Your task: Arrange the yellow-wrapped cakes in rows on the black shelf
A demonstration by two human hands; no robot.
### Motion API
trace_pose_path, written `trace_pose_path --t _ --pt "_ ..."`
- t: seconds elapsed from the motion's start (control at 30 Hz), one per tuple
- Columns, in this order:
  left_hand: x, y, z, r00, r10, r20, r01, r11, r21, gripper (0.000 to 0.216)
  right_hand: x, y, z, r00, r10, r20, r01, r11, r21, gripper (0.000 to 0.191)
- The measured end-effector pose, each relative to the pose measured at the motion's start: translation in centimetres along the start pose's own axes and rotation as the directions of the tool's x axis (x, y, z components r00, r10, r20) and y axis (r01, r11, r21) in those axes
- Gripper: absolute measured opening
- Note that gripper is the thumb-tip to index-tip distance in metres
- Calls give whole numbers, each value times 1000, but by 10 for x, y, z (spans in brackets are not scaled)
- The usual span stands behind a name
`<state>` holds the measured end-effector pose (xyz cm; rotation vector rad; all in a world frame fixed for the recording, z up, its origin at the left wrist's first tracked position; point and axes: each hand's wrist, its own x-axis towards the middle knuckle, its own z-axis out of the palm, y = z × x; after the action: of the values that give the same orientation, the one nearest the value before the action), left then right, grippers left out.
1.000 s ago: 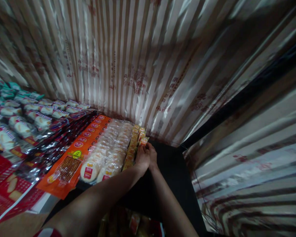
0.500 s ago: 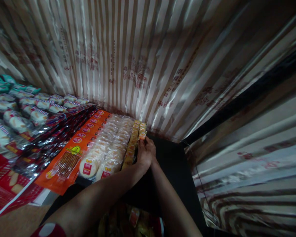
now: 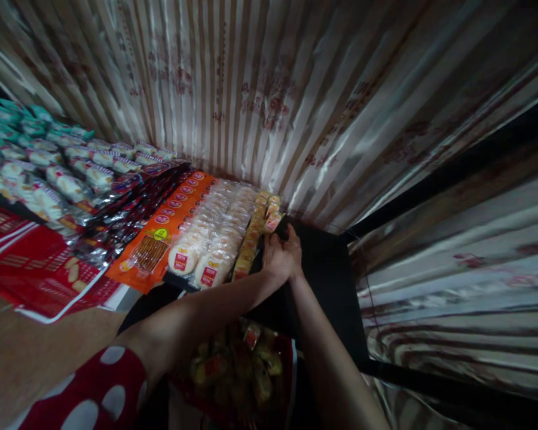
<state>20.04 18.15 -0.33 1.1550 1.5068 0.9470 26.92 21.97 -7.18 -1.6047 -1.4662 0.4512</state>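
Observation:
My left hand (image 3: 275,258) is low over the black shelf, its fingertips just short of a short row of small yellow snack packets (image 3: 273,206). The front packet of that row leans and shows a pale and red face. Pressed close beside it is my right hand (image 3: 295,248), with fingers stretched forward and apart and nothing visible in them. The left fingers are dim and partly hidden, so their grip is unclear. Along the left side of the hands runs a longer row of yellow packets (image 3: 250,239).
Wrapped white rice crackers (image 3: 210,269) stand in rows, beside an orange snack bag (image 3: 152,245) and dark shiny packs. White-wrapped snacks (image 3: 72,182) lie farther left. Below are a red bag (image 3: 40,275) and an open bag of yellow packets (image 3: 262,382). A striped curtain (image 3: 260,83) hangs behind.
The front yellow packet now leans, and my hands have drawn slightly back from it, the right fingers spreading. The view has shifted, showing more of the open bag below.

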Motion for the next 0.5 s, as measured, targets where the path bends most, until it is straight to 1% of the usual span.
trace_pose_path --t 0.07,0.1,0.17,0.23,0.27,0.3,0.33,0.4,0.43,0.47,0.5 --pt "-30 1 -8 999 -15 -33 16 999 39 36 -24 -13 -17 996 87 -22 -86 995 51 56" --pt "-47 -1 -14 999 8 -36 -6 998 55 32 -38 -21 -27 989 144 -36 -140 986 91 56" --pt "-84 -10 -28 986 162 43 -164 986 37 27 -73 -38 -44 972 222 -72 -205 960 190 53" --pt "-119 -28 -44 937 330 115 -334 942 24 31 -112 -52 -58 965 246 -89 -219 946 238 48" --pt "-135 -39 -52 915 377 145 -384 923 23 33 -133 -55 -62 966 248 -73 -228 949 217 44" --pt "-148 -52 -61 902 396 169 -405 914 21 34 -154 -57 -65 969 245 -20 -238 955 177 41" --pt "-160 -65 -69 902 395 175 -406 913 33 32 -174 -58 -66 972 230 40 -234 965 123 39" --pt "-175 -93 -84 905 352 238 -392 908 151 29 -210 -54 -65 970 175 170 -173 985 -27 34" --pt "-180 -107 -91 902 331 278 -399 885 238 27 -224 -52 -62 948 164 271 -136 984 -118 32" --pt "-183 -120 -97 907 309 287 -399 850 344 25 -236 -50 -59 905 169 391 -97 976 -196 29" --pt "-185 -132 -102 907 292 304 -403 810 425 27 -246 -48 -55 856 194 479 -63 959 -277 28"
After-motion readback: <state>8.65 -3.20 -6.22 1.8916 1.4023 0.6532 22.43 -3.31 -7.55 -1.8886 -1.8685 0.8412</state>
